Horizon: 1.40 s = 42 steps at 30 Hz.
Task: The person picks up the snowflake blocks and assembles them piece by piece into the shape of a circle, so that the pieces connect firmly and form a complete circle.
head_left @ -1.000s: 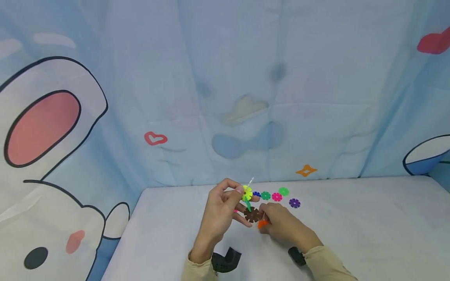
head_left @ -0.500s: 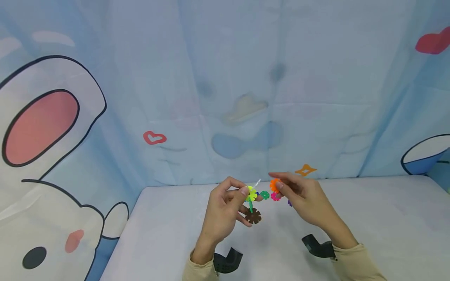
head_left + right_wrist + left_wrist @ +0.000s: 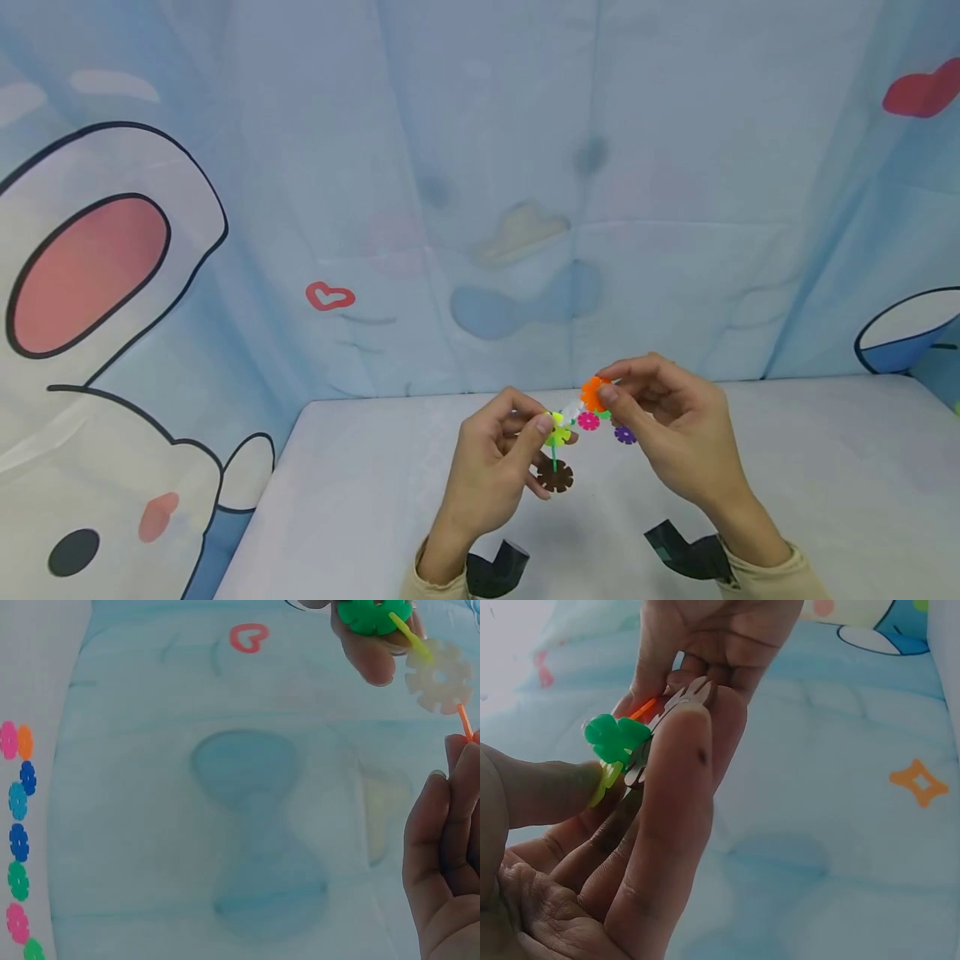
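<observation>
Behind everything you have a blue curtain point(image 3: 480, 167) with cartoon shapes, and in front of it the white surface point(image 3: 360, 483). Tan sleeves point(image 3: 776, 575) cover your forearms. Your right hand point(image 3: 686, 442) pinches an orange disc point(image 3: 595, 394) between thumb and fingertips; your left hand point(image 3: 495, 467) pinches a yellow disc point(image 3: 559, 432) the same way. A black bracket point(image 3: 498, 569) sits at each wrist. The joined discs are up off the surface, between and just below your hands: a brown disc point(image 3: 555, 476) lowest, a green disc point(image 3: 375, 615) between it and the yellow one, and a whitish disc point(image 3: 439, 676) joined to the yellow. The orange disc's edge meets the whitish rim; whether it is slotted in, you can't tell. Loose discs point(image 3: 19, 842) in pink, orange, blue and green lie in a row on the surface, and a purple disc point(image 3: 625, 435) lies past your right thumb.
</observation>
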Tool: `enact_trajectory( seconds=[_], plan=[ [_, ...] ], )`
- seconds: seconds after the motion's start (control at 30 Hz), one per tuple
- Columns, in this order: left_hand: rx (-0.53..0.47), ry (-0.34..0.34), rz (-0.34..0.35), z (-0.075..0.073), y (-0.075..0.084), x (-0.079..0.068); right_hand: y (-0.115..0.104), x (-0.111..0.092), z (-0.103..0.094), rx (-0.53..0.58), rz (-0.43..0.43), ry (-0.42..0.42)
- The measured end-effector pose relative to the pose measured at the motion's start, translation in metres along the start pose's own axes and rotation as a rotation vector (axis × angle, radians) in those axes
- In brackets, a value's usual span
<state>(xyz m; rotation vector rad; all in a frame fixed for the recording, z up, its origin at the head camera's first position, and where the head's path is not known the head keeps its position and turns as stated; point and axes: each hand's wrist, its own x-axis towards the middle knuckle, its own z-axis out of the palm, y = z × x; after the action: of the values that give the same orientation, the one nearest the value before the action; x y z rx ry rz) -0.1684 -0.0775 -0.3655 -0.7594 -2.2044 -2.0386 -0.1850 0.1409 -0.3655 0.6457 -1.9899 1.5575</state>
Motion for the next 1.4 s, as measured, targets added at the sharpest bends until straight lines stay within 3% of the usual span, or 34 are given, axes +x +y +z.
enact_trajectory(
  seconds=[0.53, 0.9, 1.4],
  plan=[
    [0.092, -0.002, 0.038, 0.0013, 0.0059, -0.0045, -0.0065, -0.0008, -0.0004, -0.039, -0.011, 0.019],
    [0.12, 0.032, 0.081, 0.0, 0.0077, -0.0065, -0.0059, -0.0021, 0.0011, 0.039, -0.139, 0.008],
    [0.199, 0.041, 0.18, 0.0035, 0.0096, -0.0072, -0.0061, -0.0032, 0.0033, -0.003, -0.11, 0.02]
  ],
)
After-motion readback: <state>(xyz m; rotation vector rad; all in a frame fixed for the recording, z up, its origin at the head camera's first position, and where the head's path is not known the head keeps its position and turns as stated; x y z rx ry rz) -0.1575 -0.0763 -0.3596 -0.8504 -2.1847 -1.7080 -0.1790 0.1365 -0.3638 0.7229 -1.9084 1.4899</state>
